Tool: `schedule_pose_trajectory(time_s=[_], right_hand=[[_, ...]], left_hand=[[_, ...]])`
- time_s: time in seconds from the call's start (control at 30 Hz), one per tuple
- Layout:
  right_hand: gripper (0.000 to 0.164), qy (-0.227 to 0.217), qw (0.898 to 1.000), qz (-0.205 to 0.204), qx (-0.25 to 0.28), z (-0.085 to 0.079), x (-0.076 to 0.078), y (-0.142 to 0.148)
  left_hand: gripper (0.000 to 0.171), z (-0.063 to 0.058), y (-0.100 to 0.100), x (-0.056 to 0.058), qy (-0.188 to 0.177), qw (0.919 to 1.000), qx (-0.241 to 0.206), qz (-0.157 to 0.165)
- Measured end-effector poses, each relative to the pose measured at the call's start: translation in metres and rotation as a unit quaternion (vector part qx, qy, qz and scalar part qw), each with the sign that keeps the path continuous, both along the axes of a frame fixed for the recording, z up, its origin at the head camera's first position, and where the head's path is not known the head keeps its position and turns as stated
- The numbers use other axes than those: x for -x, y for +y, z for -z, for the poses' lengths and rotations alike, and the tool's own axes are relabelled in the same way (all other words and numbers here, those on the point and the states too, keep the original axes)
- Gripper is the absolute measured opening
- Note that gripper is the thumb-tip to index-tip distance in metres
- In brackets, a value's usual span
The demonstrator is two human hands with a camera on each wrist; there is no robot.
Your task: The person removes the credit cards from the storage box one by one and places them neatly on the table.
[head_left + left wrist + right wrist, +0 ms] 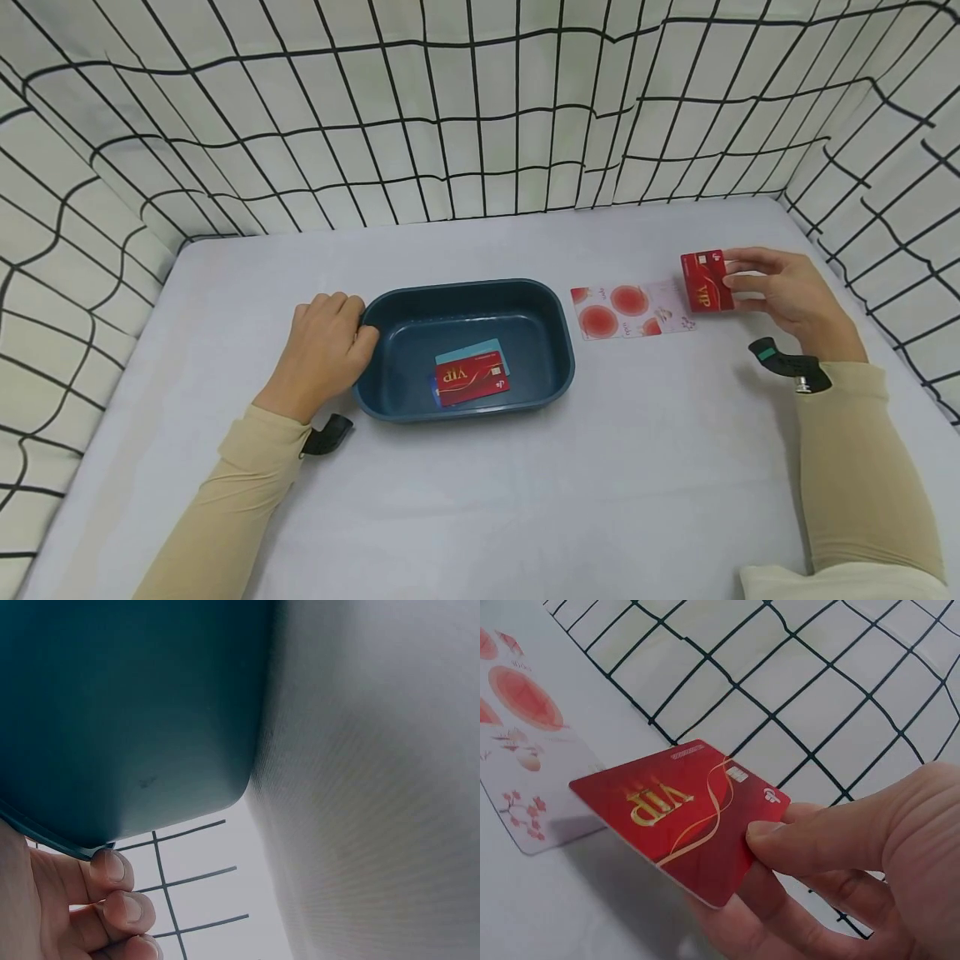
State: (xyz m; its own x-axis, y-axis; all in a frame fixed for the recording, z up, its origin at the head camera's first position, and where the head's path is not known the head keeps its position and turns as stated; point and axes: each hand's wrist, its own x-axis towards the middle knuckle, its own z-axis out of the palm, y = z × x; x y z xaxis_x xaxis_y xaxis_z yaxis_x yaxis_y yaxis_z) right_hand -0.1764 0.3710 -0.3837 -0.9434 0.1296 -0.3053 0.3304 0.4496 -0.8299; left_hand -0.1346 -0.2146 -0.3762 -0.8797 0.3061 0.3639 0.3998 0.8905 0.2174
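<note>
White walls with black wire grids [517, 117] stand along the far edge and side edges of a white table [480, 500]; its near edge is cut off. A dark blue tub [540, 342] sits around the table's middle. Inside, a red VIP card [472, 379] lies on a light blue card [470, 352] and hides most of it. A bit of darker blue [435, 390] peeks out too, but I can't tell what it is.

The left hand [318, 358] grips the tub's left end, with fingers bent at the rim. From the left wrist, the tub's outside wall hides its inside, and no thumb shows.

Near the table's right edge, the right hand [795, 292] pinches a second red VIP card [705, 282] between thumb and fingers. It is tilted up, and its tiny print is too small to read. A pink and white strip [633, 310] lies flat between the tub and that card, which covers one corner of it in the head view. I can't tell if the strip is one card or two.
</note>
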Motion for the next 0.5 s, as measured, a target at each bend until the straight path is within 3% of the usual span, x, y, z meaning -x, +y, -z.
schedule_pose_trajectory(time_s=[0.5], right_hand=[[0.065, -0.053, 0.997, -0.03, -0.04, 0.003, -0.0014, 0.01]], left_hand=[[0.017, 0.0003, 0.0, 0.0001, -0.003, 1.0, -0.002, 0.0]])
